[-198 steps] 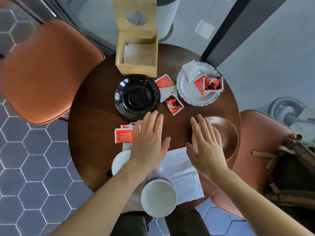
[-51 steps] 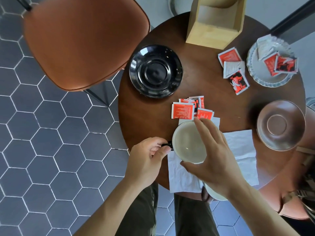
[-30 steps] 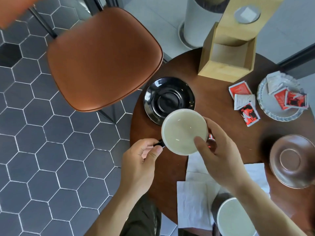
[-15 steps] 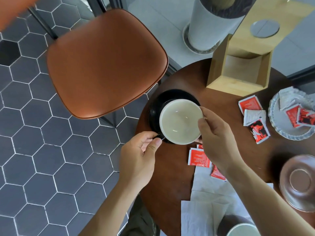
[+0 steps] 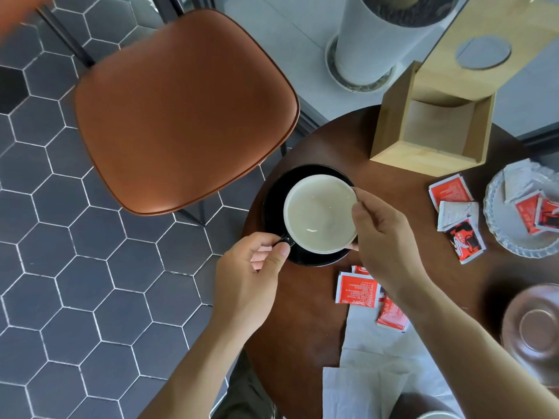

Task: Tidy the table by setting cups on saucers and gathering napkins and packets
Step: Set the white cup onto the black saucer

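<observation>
bright daylight | soft shadows | wide-angle edge distortion | corners blurred

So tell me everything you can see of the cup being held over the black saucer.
The cup is round, black outside with a pale cream interior that looks glazed and empty. It sits upright over the middle of the black saucer; whether it has touched down cannot be told. The left hand pinches its small black handle at the near-left, and the right hand steadies the rim's right side.

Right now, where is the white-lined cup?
In the head view, the cup sits over the black saucer at the table's left edge, left hand pinching its handle, right hand at its rim.
</observation>
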